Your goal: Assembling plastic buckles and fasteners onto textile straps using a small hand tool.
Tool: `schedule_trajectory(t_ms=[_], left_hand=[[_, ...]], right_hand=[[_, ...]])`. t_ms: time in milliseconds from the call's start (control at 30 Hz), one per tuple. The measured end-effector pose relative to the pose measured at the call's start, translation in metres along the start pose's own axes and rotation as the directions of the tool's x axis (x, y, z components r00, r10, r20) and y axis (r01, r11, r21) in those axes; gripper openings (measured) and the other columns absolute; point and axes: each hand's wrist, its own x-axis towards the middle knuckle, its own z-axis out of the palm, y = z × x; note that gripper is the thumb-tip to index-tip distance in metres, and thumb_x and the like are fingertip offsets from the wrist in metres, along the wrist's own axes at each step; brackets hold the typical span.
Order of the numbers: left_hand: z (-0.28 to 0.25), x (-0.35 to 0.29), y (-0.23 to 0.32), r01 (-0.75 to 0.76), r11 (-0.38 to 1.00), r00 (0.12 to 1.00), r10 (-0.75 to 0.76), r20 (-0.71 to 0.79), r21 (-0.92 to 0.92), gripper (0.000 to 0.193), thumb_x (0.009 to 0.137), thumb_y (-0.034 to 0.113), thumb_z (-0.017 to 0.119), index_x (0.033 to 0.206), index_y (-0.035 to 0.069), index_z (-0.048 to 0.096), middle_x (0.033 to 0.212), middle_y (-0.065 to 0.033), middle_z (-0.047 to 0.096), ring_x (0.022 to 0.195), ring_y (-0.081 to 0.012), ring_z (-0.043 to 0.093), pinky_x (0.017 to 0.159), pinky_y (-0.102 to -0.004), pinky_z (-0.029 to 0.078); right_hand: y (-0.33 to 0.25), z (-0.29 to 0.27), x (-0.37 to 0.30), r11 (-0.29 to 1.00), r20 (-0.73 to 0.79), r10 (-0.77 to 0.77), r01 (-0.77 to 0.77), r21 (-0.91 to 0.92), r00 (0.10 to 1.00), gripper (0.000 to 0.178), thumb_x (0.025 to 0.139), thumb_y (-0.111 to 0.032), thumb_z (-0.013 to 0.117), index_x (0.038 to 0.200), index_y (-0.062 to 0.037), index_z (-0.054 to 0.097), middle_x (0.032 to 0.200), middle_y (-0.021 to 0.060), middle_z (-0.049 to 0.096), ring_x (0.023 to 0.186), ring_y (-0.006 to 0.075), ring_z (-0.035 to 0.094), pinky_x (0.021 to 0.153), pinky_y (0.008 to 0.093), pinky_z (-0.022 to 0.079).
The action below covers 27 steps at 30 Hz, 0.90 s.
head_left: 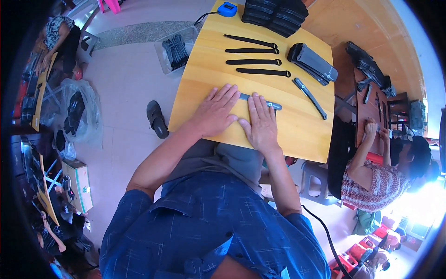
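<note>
My left hand [216, 110] lies flat on the yellow wooden table [297, 144], its fingers stretched out over the left end of a narrow grey strap [274, 106]. Beside it, my right hand [261, 122] presses flat across the same strap, fingers pointing away from me. The strap's right end, with a small pale mark and a dark edge under it, shows past my right fingers; part of it is hidden under both hands. Farther off, several black straps [253, 62] with looped right ends lie in a row. Another grey strap [310, 98] rests slantwise to the right.
A stack of grey straps [312, 64] and a tall black bundle [274, 17] stand at the far right. A blue tape measure [227, 9] sits at the far edge. A clear bin [175, 49] of dark straps is on the floor. A co-worker [376, 181] sits to the right.
</note>
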Motion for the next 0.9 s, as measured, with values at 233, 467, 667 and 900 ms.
schedule_trajectory(t_ms=[233, 467, 667, 900], left_hand=[[-0.007, 0.001, 0.002, 0.026, 1.0, 0.998, -0.027, 0.065, 0.009, 0.086, 0.099, 0.051, 0.06, 0.163, 0.002, 0.032, 0.173, -0.0142, 0.024, 0.162, -0.028, 0.016, 0.131, -0.0493, 0.013], [-0.003, -0.001, -0.006, 0.039, 0.999, 0.999, -0.038, 0.03, -0.005, 0.095, 0.096, 0.061, 0.061, 0.164, 0.003, 0.029, 0.174, -0.0146, 0.022, 0.162, -0.0285, 0.015, 0.131, -0.0492, 0.013], [-0.005, -0.014, -0.013, 0.076, 0.997, 0.997, -0.075, -0.015, 0.029, 0.095, 0.096, 0.062, 0.06, 0.164, 0.003, 0.03, 0.173, -0.0146, 0.024, 0.162, -0.031, 0.017, 0.131, -0.0524, 0.013], [-0.003, -0.037, -0.023, 0.133, 0.991, 0.986, -0.134, -0.104, -0.011, 0.087, 0.098, 0.055, 0.061, 0.162, 0.003, 0.034, 0.171, -0.018, 0.029, 0.159, -0.037, 0.021, 0.129, -0.0548, 0.017]], right_hand=[[0.036, -0.015, -0.024, 0.99, 0.012, 0.132, -0.131, -0.054, 0.991, 0.082, 0.102, -0.058, 0.054, 0.163, -0.007, 0.036, 0.171, 0.0148, 0.032, 0.158, 0.0357, 0.028, 0.126, 0.0579, 0.024], [0.04, -0.013, -0.023, 0.989, -0.002, 0.14, -0.14, -0.047, 0.99, 0.083, 0.102, -0.06, 0.052, 0.164, -0.0078, 0.035, 0.171, 0.015, 0.031, 0.158, 0.0364, 0.027, 0.125, 0.0609, 0.025], [0.039, -0.015, -0.023, 0.991, -0.008, 0.125, -0.126, -0.043, 0.992, 0.082, 0.103, -0.059, 0.052, 0.164, -0.0077, 0.034, 0.171, 0.0153, 0.03, 0.159, 0.0364, 0.026, 0.125, 0.0612, 0.023], [0.037, -0.012, -0.026, 0.992, -0.023, 0.123, -0.123, -0.003, 0.992, 0.075, 0.104, -0.053, 0.053, 0.161, -0.0065, 0.039, 0.17, 0.0182, 0.032, 0.158, 0.0387, 0.027, 0.124, 0.063, 0.024]])
